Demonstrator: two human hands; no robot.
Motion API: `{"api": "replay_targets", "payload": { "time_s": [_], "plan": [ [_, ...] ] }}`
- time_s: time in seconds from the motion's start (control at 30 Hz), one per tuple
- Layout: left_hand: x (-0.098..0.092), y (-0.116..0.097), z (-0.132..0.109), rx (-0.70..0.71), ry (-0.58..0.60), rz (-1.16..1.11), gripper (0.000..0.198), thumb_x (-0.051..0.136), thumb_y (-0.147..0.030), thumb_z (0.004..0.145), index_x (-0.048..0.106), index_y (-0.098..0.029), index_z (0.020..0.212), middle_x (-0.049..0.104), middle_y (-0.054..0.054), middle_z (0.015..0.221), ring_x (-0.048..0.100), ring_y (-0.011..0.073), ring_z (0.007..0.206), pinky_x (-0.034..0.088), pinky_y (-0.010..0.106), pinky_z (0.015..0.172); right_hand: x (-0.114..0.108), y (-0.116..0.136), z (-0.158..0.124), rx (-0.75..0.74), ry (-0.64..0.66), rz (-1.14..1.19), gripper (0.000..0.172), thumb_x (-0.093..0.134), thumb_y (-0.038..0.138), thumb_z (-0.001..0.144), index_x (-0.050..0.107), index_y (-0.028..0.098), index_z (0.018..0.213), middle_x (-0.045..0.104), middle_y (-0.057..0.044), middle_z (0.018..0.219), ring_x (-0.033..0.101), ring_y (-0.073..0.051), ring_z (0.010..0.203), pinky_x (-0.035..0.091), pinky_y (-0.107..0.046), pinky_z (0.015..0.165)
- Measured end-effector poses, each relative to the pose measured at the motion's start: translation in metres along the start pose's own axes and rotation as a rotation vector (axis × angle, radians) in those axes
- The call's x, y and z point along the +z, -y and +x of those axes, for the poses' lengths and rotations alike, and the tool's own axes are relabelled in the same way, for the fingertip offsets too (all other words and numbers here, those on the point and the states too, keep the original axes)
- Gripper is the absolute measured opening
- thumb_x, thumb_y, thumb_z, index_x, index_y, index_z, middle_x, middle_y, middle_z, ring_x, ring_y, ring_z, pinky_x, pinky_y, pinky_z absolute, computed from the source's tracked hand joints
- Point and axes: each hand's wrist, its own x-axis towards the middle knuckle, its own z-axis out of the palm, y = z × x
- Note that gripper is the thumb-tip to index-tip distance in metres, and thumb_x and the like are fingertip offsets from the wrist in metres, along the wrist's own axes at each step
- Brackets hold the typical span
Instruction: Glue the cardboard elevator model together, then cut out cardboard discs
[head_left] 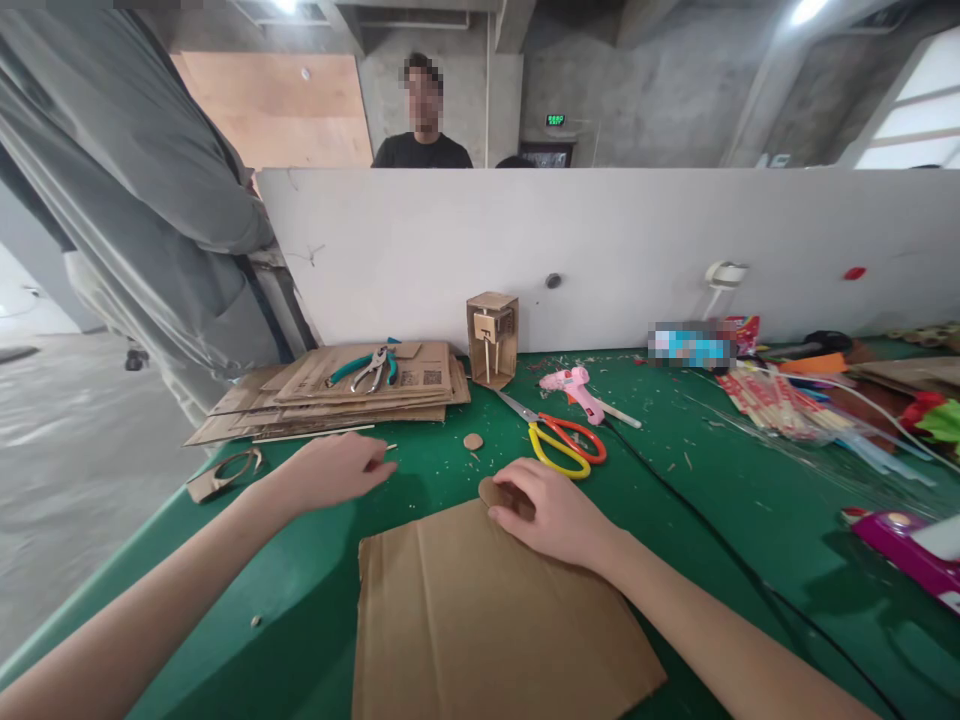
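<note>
1. Here the right hand [551, 515] rests at the far edge of a flat cardboard sheet [487, 620], its fingers curled loosely around a small round cardboard disc [491, 492] that lies partly on the sheet's edge.
2. The left hand [334, 470] lies palm down on the green tabletop [720, 480], fingers stretched out and holding nothing, just left of the sheet's far corner.
3. A second, smaller cardboard disc [473, 441] sits on the tabletop between the hands and the scissors [559, 440], which have yellow and orange handles.
4. Beside the scissors lies a pink glue gun [574, 388], and behind it stands a little cardboard box model [492, 338] against the white partition [637, 250].
5. To the left, a stack of flattened cardboard [337, 395] carries green-handled pliers [367, 368]; a cut-out cardboard ring [225, 472] lies near the tabletop's left edge.
6. A person in a dark shirt [422, 150] stands behind the partition
</note>
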Motion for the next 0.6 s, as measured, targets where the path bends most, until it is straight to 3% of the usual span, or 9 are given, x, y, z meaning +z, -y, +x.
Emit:
{"api": "replay_targets", "payload": {
  "time_s": [0.03,0.1,0.2,0.27,0.4,0.5,0.6],
  "plan": [
    [0.004,0.006,-0.003,0.002,0.101,-0.045,0.040,0.036,-0.051,0.088,0.054,-0.021,0.069,0.065,0.004,0.069,0.061,0.0234,0.063,0.037,0.031,0.055,0.000,0.000,0.001,0.004,0.003,0.001,0.017,0.059,0.032,0.085,0.059,0.018,0.096,0.062,-0.004,0.092,0.056,-0.017,0.083,0.045,-0.032,0.073],
    [0.016,0.023,-0.003,-0.044,0.141,-0.102,0.038,0.035,-0.050,0.087,0.055,-0.021,0.073,0.066,0.007,0.075,0.063,0.0249,0.070,0.041,0.033,0.060,0.000,0.000,0.001,0.018,0.007,0.006,0.016,0.059,0.032,0.086,0.059,0.019,0.095,0.062,-0.004,0.091,0.056,-0.017,0.083,0.045,-0.031,0.072],
    [0.035,0.047,0.002,-0.108,-0.070,-0.103,0.040,0.033,-0.047,0.088,0.059,-0.017,0.088,0.067,0.012,0.092,0.063,0.0283,0.087,0.046,0.038,0.075,0.000,0.000,0.001,0.021,0.015,0.010,0.014,0.059,0.031,0.086,0.060,0.019,0.095,0.062,-0.003,0.090,0.055,-0.017,0.083,0.045,-0.031,0.073],
    [0.043,0.053,0.002,-0.087,-0.194,-0.102,0.043,0.035,-0.048,0.088,0.061,-0.016,0.100,0.064,0.013,0.103,0.061,0.0295,0.097,0.046,0.041,0.084,-0.001,0.001,0.001,0.009,0.018,0.008,0.014,0.059,0.030,0.086,0.060,0.020,0.096,0.063,-0.004,0.091,0.056,-0.018,0.084,0.045,-0.032,0.073],
    [0.042,0.039,-0.015,-0.049,-0.244,-0.054,0.042,0.034,-0.047,0.090,0.060,-0.019,0.105,0.062,0.011,0.109,0.060,0.0283,0.103,0.046,0.042,0.089,-0.001,0.002,0.000,-0.004,0.008,-0.005,0.016,0.060,0.030,0.086,0.060,0.019,0.097,0.063,-0.005,0.093,0.056,-0.018,0.085,0.046,-0.032,0.074],
    [0.034,0.043,-0.035,-0.208,-0.308,0.121,0.038,0.030,-0.036,0.092,0.057,-0.017,0.112,0.059,0.013,0.117,0.056,0.0324,0.110,0.047,0.046,0.085,-0.001,0.001,0.000,-0.002,0.007,-0.023,0.016,0.060,0.030,0.085,0.060,0.019,0.097,0.063,-0.005,0.093,0.057,-0.019,0.085,0.046,-0.033,0.074],
    [0.038,0.081,-0.053,-0.425,-0.312,0.219,0.040,0.027,-0.032,0.092,0.049,-0.015,0.121,0.056,0.016,0.124,0.054,0.0375,0.112,0.048,0.049,0.080,0.000,0.000,0.000,-0.006,0.007,-0.037,0.015,0.060,0.031,0.085,0.060,0.020,0.096,0.063,-0.005,0.092,0.056,-0.018,0.085,0.046,-0.033,0.074]
  ]
}}
